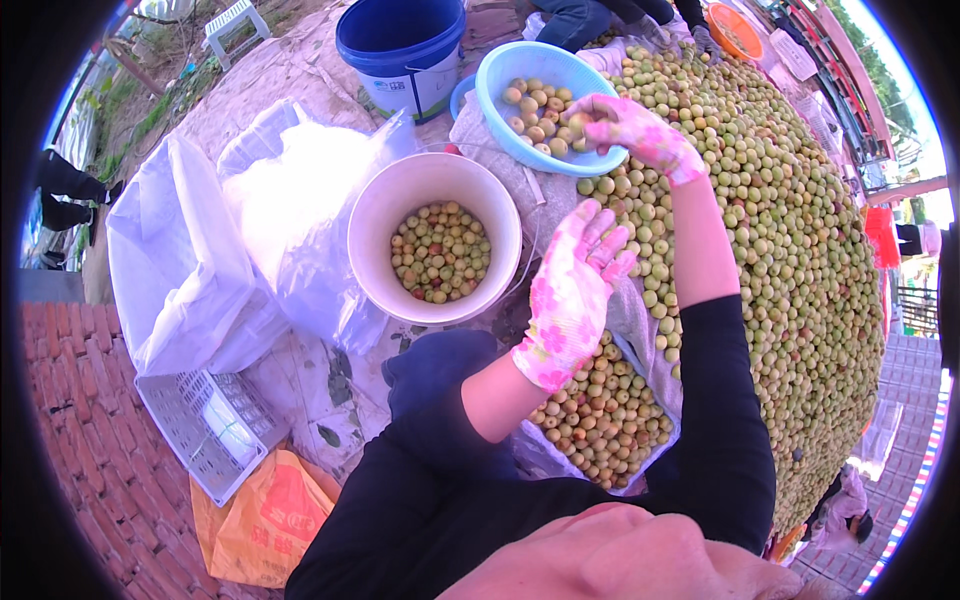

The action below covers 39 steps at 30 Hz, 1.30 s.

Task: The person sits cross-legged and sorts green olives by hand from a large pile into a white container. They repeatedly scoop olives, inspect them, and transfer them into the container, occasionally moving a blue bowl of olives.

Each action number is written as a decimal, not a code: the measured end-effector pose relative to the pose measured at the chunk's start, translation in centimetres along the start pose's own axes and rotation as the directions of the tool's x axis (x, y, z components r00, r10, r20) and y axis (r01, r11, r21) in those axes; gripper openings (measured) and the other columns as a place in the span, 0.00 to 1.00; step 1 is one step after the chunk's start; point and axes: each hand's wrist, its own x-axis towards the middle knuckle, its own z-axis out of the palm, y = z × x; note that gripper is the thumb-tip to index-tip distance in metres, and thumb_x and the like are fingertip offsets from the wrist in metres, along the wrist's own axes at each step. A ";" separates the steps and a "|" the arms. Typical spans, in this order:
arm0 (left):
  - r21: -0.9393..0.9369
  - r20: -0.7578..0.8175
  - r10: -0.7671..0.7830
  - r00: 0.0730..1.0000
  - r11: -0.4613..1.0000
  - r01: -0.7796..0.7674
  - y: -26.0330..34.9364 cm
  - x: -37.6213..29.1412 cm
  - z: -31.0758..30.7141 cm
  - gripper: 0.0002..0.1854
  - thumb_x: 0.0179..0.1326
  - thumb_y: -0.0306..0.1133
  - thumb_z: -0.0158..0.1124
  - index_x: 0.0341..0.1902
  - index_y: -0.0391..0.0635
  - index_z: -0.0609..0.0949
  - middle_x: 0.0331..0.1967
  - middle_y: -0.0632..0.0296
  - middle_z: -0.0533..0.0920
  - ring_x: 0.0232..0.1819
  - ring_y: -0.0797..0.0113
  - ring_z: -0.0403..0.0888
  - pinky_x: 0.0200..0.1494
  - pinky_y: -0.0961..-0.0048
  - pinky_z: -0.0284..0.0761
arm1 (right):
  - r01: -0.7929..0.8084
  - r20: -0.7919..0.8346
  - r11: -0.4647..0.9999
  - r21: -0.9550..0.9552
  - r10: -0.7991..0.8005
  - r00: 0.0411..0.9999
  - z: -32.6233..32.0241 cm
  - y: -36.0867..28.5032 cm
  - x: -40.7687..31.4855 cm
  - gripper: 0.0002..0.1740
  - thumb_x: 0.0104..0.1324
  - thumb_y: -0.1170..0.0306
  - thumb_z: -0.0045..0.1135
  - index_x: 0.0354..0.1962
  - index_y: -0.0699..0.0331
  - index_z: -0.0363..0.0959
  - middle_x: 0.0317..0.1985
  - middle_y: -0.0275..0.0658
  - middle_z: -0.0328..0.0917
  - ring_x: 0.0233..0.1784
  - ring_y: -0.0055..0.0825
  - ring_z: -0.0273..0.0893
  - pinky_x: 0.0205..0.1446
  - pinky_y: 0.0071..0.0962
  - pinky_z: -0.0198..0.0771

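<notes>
My right hand (pixel 637 135), in a pink flowered glove, is over the right side of a light blue plastic basin (pixel 495 97), with its fingers curled on a small round fruit (pixel 579 124). Several green-yellow fruits (pixel 536 109) lie in that basin. Palm up, my left hand (pixel 574 300), in a matching glove, is held between the white bucket and the fruit heap; its fingers are apart and nothing lies in it. The white bucket (pixel 361 247) holds many fruits at its bottom. Below my left hand stands a lined crate of fruits (pixel 607 412).
A large heap of fruits (pixel 795 262) spreads along the right. A dark blue bucket (pixel 401 56) stands beyond the basin. At left are plastic-lined crates (pixel 187 262), a grey crate (pixel 202 427) and an orange bag (pixel 262 517). Another person's gloved hands (pixel 705 43) touch the heap's far edge.
</notes>
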 end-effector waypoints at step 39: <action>0.047 0.102 -0.318 0.942 0.948 0.315 -0.5 -0.3 0.2 0.24 0.73 0.52 0.54 0.54 0.41 0.75 0.29 0.57 0.80 0.25 0.70 0.77 0.25 0.79 0.73 | -0.096 -0.312 0.748 0.657 0.385 0.869 -0.1 10.9 5.4 0.15 0.67 0.60 0.57 0.43 0.62 0.80 0.33 0.34 0.83 0.31 0.22 0.78 0.32 0.22 0.73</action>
